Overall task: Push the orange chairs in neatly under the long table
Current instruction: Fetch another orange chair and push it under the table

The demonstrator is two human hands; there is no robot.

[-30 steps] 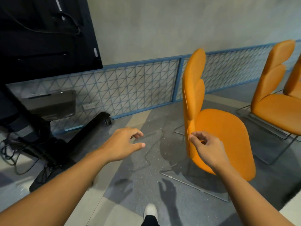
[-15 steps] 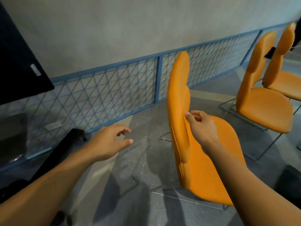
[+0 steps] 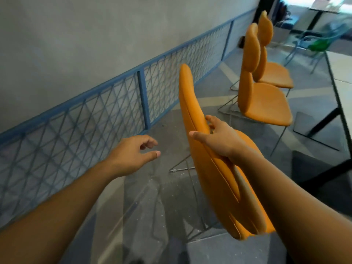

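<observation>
The nearest orange chair (image 3: 192, 115) stands in the middle of the head view, its backrest edge-on to me and its seat mostly behind my right arm. My right hand (image 3: 219, 138) grips that backrest halfway up, thumb on the near side and fingers wrapped round the far side. My left hand (image 3: 133, 155) hovers left of the chair, fingers curled and apart, touching nothing. A second orange chair (image 3: 262, 100) and a third orange chair (image 3: 272, 73) stand further back on the right. The long table (image 3: 344, 92) shows its pale top and dark edge at the right border.
A blue mesh railing (image 3: 144, 98) runs along the grey wall on the left. Black table legs and a flat foot plate (image 3: 316, 130) stand right of the chairs. A green chair (image 3: 318, 44) stands far back right. Open floor lies between the railing and the chairs.
My view has swung right, bringing the table and the third chair in. My right hand has gone from pinching the backrest's edge to wrapping round it. My left hand stays free.
</observation>
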